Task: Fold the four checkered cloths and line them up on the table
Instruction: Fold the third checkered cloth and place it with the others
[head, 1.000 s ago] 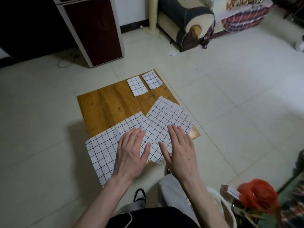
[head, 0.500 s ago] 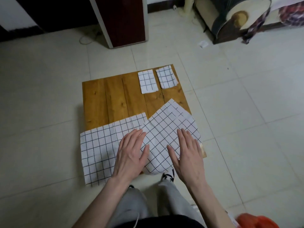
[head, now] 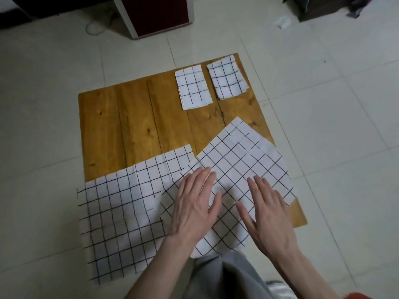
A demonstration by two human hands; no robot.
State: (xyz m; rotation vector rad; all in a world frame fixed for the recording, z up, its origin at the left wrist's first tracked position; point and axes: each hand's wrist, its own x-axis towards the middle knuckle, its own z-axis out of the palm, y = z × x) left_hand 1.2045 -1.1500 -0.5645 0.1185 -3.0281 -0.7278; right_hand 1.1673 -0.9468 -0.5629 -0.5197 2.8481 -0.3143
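Note:
Two small folded checkered cloths sit side by side at the far right of the low wooden table (head: 133, 126): one (head: 192, 90) on the left, one (head: 227, 77) on the right. A larger checkered cloth (head: 241, 169) lies turned diagonally on the near right of the table. My left hand (head: 194, 203) and my right hand (head: 267, 214) lie flat on it, fingers straight. Another unfolded checkered cloth (head: 123, 208) lies spread at the near left and hangs over the table's front edge.
Pale tiled floor surrounds the table. A dark red cabinet (head: 157, 16) stands beyond the table's far edge. My grey trouser legs (head: 226, 275) are just below the near edge. Something red (head: 354, 295) shows at the bottom right corner.
The camera has tilted down and moved closer, so the sofa has left the view. Both hands stay flat on the diagonal cloth and have slid slightly over it.

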